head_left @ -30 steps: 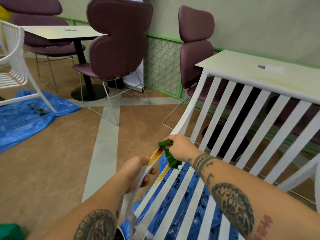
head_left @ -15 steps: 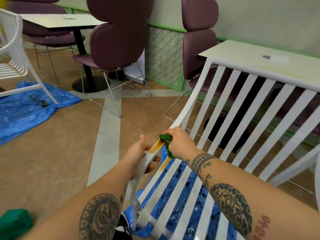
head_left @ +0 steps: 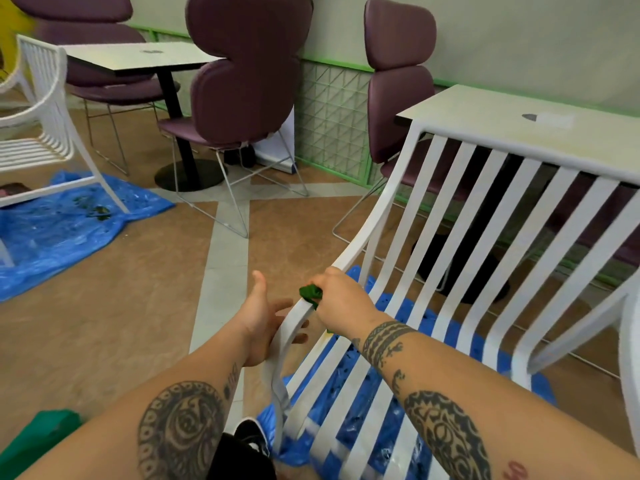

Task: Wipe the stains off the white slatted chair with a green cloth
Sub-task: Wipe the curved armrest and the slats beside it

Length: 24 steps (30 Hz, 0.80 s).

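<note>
The white slatted chair [head_left: 481, 216] fills the right half of the head view, its left side rail curving down toward me. My right hand [head_left: 341, 301] is shut on a small bunched green cloth [head_left: 310, 292] and presses it onto that rail at the bend. My left hand [head_left: 265, 318] grips the same rail just below, thumb up, fingers wrapped around the far side. A faint yellowish mark shows on a slat under my right wrist.
Blue plastic sheet [head_left: 349, 382] lies under the chair. A second white slatted chair [head_left: 45, 133] stands on another blue sheet [head_left: 52, 233] at left. Purple chairs [head_left: 242, 81] and two tables [head_left: 138, 58] stand behind. Something green [head_left: 38, 441] sits at the bottom left.
My right hand has slid the cloth along the rail; the brown stain seen on it earlier is no longer visible. My left hand keeps its hold. The view has shifted slightly.
</note>
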{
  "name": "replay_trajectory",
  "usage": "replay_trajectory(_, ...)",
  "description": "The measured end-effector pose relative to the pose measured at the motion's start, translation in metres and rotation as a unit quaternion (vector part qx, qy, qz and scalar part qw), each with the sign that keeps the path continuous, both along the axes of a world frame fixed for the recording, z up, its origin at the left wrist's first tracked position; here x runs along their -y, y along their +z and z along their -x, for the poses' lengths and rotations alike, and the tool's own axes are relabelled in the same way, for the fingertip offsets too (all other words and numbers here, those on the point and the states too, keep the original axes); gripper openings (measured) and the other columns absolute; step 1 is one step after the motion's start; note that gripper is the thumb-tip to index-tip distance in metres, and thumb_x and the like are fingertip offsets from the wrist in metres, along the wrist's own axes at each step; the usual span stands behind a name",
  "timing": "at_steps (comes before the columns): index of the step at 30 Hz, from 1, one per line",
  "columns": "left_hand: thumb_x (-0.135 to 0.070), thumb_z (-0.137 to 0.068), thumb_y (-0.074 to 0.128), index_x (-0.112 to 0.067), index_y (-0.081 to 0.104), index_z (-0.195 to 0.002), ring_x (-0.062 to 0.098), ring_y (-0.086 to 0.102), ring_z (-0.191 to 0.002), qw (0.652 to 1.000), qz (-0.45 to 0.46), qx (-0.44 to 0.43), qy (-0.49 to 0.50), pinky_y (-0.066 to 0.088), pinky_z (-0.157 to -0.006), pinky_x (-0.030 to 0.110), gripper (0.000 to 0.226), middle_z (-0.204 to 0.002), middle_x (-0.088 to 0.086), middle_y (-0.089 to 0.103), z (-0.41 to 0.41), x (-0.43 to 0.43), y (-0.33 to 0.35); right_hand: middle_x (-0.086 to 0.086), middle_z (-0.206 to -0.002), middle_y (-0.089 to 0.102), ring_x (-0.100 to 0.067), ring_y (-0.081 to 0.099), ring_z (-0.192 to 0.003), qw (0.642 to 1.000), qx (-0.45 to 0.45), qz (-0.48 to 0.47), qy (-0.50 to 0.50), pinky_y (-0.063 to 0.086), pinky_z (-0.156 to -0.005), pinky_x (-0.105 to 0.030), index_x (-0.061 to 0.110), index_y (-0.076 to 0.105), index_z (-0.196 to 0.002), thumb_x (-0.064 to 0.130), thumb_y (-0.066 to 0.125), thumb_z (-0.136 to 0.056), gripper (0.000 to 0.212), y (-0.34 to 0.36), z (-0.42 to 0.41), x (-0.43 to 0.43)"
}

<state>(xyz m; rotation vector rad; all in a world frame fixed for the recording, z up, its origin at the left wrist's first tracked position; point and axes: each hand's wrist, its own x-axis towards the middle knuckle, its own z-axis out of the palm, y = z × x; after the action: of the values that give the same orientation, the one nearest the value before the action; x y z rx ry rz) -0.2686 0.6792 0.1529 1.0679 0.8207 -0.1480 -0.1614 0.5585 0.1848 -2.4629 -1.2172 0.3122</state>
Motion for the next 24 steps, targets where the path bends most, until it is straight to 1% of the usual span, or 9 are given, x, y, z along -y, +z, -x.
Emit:
replay_trajectory(3, -0.094, -0.074, -0.001, -0.023, 0.022, -0.16, 0.037, 0.063, -0.114, 0.999, -0.027, -0.023, 0.034, 0.047, -0.091, 0.044, 0.113, -0.15, 0.014, 0.05, 0.002, 0.003, 0.001, -0.002, -0.103, 0.046, -0.029, 0.057, -0.094, 1.0, 0.0, -0.007, 0.03, 0.044, -0.078, -0.036, 0.018, 0.069, -0.115, 0.003, 0.057, -0.093, 0.029, -0.001, 0.008, 0.006)
replay_trajectory(4, -0.096, -0.072, 0.001, -0.026, 0.021, -0.16, 0.035, 0.058, -0.122, 0.998, -0.031, -0.025, 0.042, 0.043, -0.099, 0.045, 0.114, -0.156, 0.012, 0.043, 0.002, 0.004, 0.002, -0.002, -0.105, 0.047, -0.028, 0.057, -0.096, 0.999, -0.004, -0.011, 0.038, 0.044, -0.079, -0.035, 0.02, 0.069, -0.118, 0.003, 0.057, -0.094, 0.031, -0.002, 0.009, 0.008)
replay_trajectory(6, -0.103, -0.061, 0.008, -0.03, 0.024, -0.159, 0.032, 0.036, -0.146, 0.998, -0.035, -0.026, 0.045, 0.02, -0.121, 0.051, 0.123, -0.164, 0.008, 0.029, 0.004, 0.004, 0.003, -0.001, -0.107, 0.049, -0.027, 0.056, -0.1, 0.999, -0.011, -0.015, 0.05, 0.043, -0.08, -0.033, 0.025, 0.068, -0.123, 0.003, 0.056, -0.094, 0.038, -0.004, 0.012, 0.012)
replay_trajectory(7, -0.104, -0.058, 0.01, -0.031, 0.025, -0.158, 0.031, 0.025, -0.152, 0.998, -0.035, -0.026, 0.047, 0.009, -0.124, 0.054, 0.125, -0.165, 0.008, 0.025, 0.005, 0.005, 0.004, 0.001, -0.108, 0.048, -0.025, 0.055, -0.102, 0.998, -0.009, -0.012, 0.058, 0.041, -0.08, -0.032, 0.028, 0.067, -0.125, 0.002, 0.056, -0.094, 0.042, -0.006, 0.015, 0.015)
replay_trajectory(9, -0.101, -0.067, 0.007, -0.029, 0.028, -0.158, 0.029, 0.014, -0.155, 0.997, -0.046, -0.022, 0.05, 0.002, -0.125, 0.055, 0.118, -0.165, 0.008, 0.025, 0.008, 0.007, 0.007, 0.007, -0.106, 0.043, -0.021, 0.051, -0.105, 0.996, 0.006, -0.003, 0.085, 0.037, -0.079, -0.03, 0.034, 0.064, -0.13, 0.001, 0.056, -0.094, 0.05, -0.008, 0.024, 0.019)
replay_trajectory(15, -0.083, -0.089, 0.008, -0.022, 0.042, -0.153, 0.031, 0.035, -0.146, 0.994, -0.089, 0.003, 0.06, 0.027, -0.114, 0.048, 0.094, -0.155, 0.01, 0.045, 0.016, 0.018, 0.022, 0.001, -0.119, 0.048, -0.023, 0.046, -0.115, 0.985, 0.041, 0.042, 0.162, 0.047, -0.096, -0.037, 0.034, 0.064, -0.131, 0.0, 0.056, -0.093, 0.051, -0.01, 0.053, 0.031)
replay_trajectory(18, -0.078, -0.093, 0.009, -0.021, 0.048, -0.148, 0.031, 0.033, -0.146, 0.987, -0.144, 0.008, 0.07, 0.015, -0.119, 0.051, 0.088, -0.153, 0.007, 0.047, 0.019, 0.017, 0.027, 0.001, -0.126, 0.055, -0.023, 0.052, -0.118, 0.983, 0.026, 0.061, 0.173, 0.048, -0.101, -0.039, 0.03, 0.069, -0.126, -0.001, 0.057, -0.092, 0.047, -0.003, 0.047, 0.044)
replay_trajectory(21, -0.071, -0.098, 0.018, -0.023, 0.054, -0.143, 0.029, 0.033, -0.146, 0.979, -0.19, 0.022, 0.067, 0.013, -0.12, 0.053, 0.075, -0.149, 0.004, 0.05, 0.02, 0.018, 0.035, 0.014, -0.111, 0.057, -0.015, 0.056, -0.107, 0.996, -0.07, -0.01, 0.06, 0.049, -0.091, -0.032, 0.033, 0.07, -0.121, 0.001, 0.053, -0.092, 0.047, 0.006, 0.035, 0.062)
replay_trajectory(24, -0.057, -0.104, 0.033, -0.022, 0.057, -0.139, 0.024, 0.04, -0.141, 0.964, -0.242, 0.056, 0.091, 0.023, -0.116, 0.044, 0.055, -0.145, 0.001, 0.053, 0.02, 0.028, 0.049, 0.01, -0.101, 0.068, -0.014, 0.065, -0.096, 0.967, -0.224, -0.118, -0.033, 0.055, -0.087, -0.036, 0.036, 0.069, -0.108, 0.012, 0.054, -0.099, 0.03, 0.022, 0.027, 0.075)
